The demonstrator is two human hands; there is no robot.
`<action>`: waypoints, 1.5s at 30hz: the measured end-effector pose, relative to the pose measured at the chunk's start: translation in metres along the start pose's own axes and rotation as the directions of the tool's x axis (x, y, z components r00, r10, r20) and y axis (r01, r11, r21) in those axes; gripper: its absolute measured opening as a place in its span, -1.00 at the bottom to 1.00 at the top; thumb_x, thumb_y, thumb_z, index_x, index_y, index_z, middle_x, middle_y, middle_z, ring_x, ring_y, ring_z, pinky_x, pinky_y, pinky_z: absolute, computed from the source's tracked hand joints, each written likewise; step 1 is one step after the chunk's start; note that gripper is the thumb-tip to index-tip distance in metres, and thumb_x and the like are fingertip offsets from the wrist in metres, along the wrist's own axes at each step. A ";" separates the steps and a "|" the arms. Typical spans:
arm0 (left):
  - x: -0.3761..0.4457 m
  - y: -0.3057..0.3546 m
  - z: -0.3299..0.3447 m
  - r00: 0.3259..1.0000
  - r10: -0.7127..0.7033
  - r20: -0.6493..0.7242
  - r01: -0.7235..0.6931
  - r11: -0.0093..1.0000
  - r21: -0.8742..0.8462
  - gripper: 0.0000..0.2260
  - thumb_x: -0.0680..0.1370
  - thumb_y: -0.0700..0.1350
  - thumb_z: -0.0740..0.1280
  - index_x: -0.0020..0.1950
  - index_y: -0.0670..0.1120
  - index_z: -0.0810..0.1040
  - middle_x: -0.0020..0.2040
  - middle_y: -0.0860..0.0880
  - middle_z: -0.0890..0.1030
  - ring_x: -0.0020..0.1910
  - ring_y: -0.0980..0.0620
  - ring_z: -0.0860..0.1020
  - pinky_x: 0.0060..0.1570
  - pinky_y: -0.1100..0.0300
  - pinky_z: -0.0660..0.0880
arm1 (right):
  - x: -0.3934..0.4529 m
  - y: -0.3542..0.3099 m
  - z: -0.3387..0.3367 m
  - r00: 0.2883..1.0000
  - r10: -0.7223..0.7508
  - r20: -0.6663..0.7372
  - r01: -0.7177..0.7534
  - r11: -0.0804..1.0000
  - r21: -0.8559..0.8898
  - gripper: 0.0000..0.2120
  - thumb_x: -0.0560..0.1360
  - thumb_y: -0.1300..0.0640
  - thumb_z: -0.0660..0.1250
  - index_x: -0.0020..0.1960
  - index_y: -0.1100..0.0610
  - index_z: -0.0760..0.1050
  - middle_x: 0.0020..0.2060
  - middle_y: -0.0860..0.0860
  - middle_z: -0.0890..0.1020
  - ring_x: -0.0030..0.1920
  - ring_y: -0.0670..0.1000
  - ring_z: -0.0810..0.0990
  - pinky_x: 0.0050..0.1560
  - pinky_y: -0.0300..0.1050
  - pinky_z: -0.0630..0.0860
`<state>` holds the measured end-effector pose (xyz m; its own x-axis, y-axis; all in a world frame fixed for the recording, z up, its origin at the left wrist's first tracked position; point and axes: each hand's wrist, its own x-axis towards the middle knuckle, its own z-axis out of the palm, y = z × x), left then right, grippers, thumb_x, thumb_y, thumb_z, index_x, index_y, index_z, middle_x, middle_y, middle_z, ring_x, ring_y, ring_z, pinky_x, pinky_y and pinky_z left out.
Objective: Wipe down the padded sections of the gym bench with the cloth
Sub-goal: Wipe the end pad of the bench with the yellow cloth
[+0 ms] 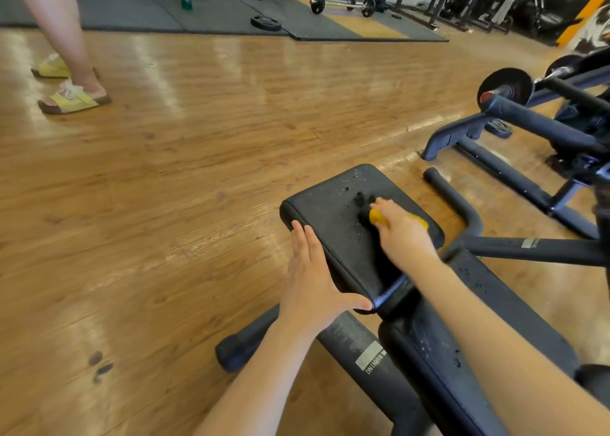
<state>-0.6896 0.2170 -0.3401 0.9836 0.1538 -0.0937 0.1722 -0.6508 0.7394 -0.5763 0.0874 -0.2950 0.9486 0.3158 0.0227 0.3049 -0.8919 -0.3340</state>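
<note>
Wiping the black padded bench seat (330,224), right hand (401,234) clutches a yellow cloth (376,218), straight-fingered left hand (310,283) bracing; droplets (346,184) higher up likely next.

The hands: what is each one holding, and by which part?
The right hand grips the yellow cloth, bunched under its palm, on the seat pad. The left hand grips nothing; its straight fingers lie along the pad's left edge.

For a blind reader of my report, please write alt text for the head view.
A person's right hand presses a yellow cloth on the black pad of a gym bench, while the left hand rests on the pad's edge. A barbell lies on dark mats beyond the wooden floor.
</note>
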 end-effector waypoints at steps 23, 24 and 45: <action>0.009 0.000 -0.010 0.997 0.015 -0.076 -0.020 0.998 -0.065 0.28 0.19 0.30 0.49 0.47 -0.12 -0.39 0.35 0.02 -0.53 0.46 0.05 -0.36 0.49 0.03 -0.03 | -0.002 -0.047 0.009 0.918 -0.376 0.128 0.375 0.926 0.033 -0.59 0.59 0.19 0.11 0.43 0.04 0.23 0.47 -0.11 0.21 0.49 -0.13 0.08 0.38 -0.30 0.07; 0.010 0.000 -0.011 0.997 0.006 -0.072 -0.011 0.997 -0.075 0.27 0.19 0.29 0.50 0.47 -0.11 -0.40 0.35 0.04 -0.54 0.46 0.05 -0.36 0.49 0.01 -0.02 | 0.011 -0.042 0.004 0.928 -0.346 0.135 0.344 0.938 0.041 -0.59 0.59 0.19 0.11 0.43 0.05 0.24 0.47 -0.11 0.21 0.49 -0.13 0.09 0.37 -0.30 0.09; -0.011 -0.020 -0.017 0.997 -0.067 -0.028 0.065 0.995 -0.072 0.26 0.20 0.28 0.49 0.47 -0.14 -0.38 0.48 -0.05 -0.40 0.48 0.03 -0.31 0.49 0.03 -0.08 | 0.034 -0.007 0.004 0.998 0.012 0.065 -0.012 1.000 0.001 -0.62 0.59 0.17 0.10 0.41 0.11 0.28 0.46 0.06 0.27 0.42 0.14 0.28 0.36 -0.06 0.22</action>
<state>-0.7047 0.2411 -0.3425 0.9680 0.2180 -0.1241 0.2314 -0.5847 0.7776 -0.5464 0.1052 -0.2957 0.9445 0.3258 -0.0429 0.2936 -0.8954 -0.3348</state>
